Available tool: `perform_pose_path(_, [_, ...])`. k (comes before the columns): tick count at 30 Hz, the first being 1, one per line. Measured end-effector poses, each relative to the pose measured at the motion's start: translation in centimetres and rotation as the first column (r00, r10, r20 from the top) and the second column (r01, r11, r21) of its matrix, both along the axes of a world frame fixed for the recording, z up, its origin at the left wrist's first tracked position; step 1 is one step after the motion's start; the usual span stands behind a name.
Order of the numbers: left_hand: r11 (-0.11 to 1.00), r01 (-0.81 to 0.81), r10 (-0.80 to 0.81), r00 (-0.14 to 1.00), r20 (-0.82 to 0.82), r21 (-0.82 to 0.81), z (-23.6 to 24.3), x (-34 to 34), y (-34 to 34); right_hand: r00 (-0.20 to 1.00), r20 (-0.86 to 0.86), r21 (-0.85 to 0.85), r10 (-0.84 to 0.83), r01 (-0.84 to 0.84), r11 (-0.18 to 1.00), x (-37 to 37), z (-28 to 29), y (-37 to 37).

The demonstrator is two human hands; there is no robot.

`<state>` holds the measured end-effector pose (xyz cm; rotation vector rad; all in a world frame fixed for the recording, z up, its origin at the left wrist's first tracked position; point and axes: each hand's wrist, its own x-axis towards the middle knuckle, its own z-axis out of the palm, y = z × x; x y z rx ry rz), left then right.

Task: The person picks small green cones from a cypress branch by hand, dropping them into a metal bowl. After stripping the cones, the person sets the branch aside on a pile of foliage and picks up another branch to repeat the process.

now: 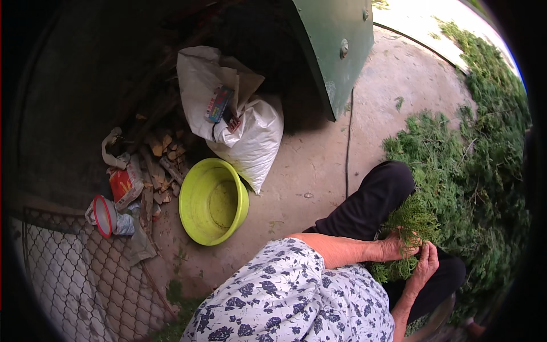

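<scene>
In front of my lap, my left hand (pixel 395 247) is closed around a leafy green evergreen sprig (pixel 417 218). Its foliage sticks out above and below the fist. My right hand (pixel 424 267) meets it from the right, thumb and fingers pinched together at the sprig near the left knuckles. Exactly what bit lies between those fingertips is too small to make out. To the right of both hands spreads a big heap of cut evergreen branches (pixel 450 162).
A yellow-green plastic basin (pixel 185 208) stands on the concrete at left. Behind it slumps a white woven sack (pixel 256 137), beside split firewood (pixel 156 171). A green metal panel (pixel 342 62) rises at the top. Wire mesh (pixel 108 256) lies lower left, and a black cable (pixel 349 131) crosses the floor.
</scene>
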<state>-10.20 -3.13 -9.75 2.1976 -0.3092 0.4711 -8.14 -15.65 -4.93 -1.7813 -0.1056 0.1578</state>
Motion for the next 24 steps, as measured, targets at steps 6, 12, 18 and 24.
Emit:
perform_pose_path(6, [0.987,0.038,-0.05,0.996,0.069,0.155,0.1,0.1,0.1,0.986,-0.15,0.118,-0.077,0.095,0.988,0.3,-0.9,-0.8])
perform_pose_path(12, [0.979,-0.015,-0.008,0.994,-0.113,-0.202,-1.1,0.5,-0.3,0.901,-0.434,0.473,0.01,0.219,0.853,1.1,1.9,-1.0])
perform_pose_path(18, [0.978,-0.066,0.037,0.989,-0.145,-0.199,-1.4,0.5,-0.4,0.91,-0.411,0.76,0.055,0.309,0.572,1.5,2.0,-1.6])
perform_pose_path(24, [0.978,0.068,-0.137,0.923,-0.36,-0.198,1.5,0.2,0.4,0.978,-0.19,0.337,-0.084,0.146,0.93,2.0,2.3,-1.1])
